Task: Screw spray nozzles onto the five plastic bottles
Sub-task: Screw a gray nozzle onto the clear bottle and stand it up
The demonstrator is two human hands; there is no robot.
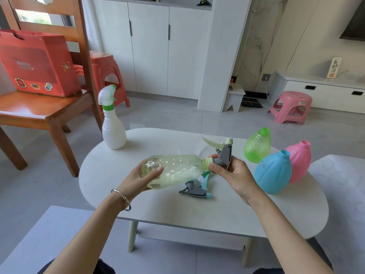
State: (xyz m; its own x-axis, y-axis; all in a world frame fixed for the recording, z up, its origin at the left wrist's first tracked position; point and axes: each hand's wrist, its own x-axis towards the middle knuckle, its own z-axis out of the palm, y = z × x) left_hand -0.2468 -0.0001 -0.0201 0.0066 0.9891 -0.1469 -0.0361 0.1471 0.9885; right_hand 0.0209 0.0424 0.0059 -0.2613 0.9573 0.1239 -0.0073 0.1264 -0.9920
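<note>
- The left hand (pixel 138 179) is closest. Its grip is wrapped around the fat bottom end of the clear yellow bottle (pixel 173 171), which lies sideways in the air just above the desk (pixel 237 210).
- The right hand (pixel 233 175) has its grip pinched on the pale green collar of a grey spray nozzle (pixel 222 154). That nozzle sits on the neck of the clear yellow bottle. It looks like it is being screwed on, but I cannot tell how tight it is.
- Under the bottle, a loose blue and grey nozzle (pixel 196 189) lies on the desk. Something green peeks out just behind it, maybe another nozzle. I cannot tell for sure.
- To the right stand a blue bottle (pixel 273 173), a pink bottle (pixel 300 160) and a green ribbed bottle (pixel 256 146), close together. All three have open necks with no nozzles yet.
- At the far left edge of the desk stands a white bottle (pixel 113 125) with its white and green nozzle already on.
- So one bottle looks done, one is being worked on, and three are left.
</note>
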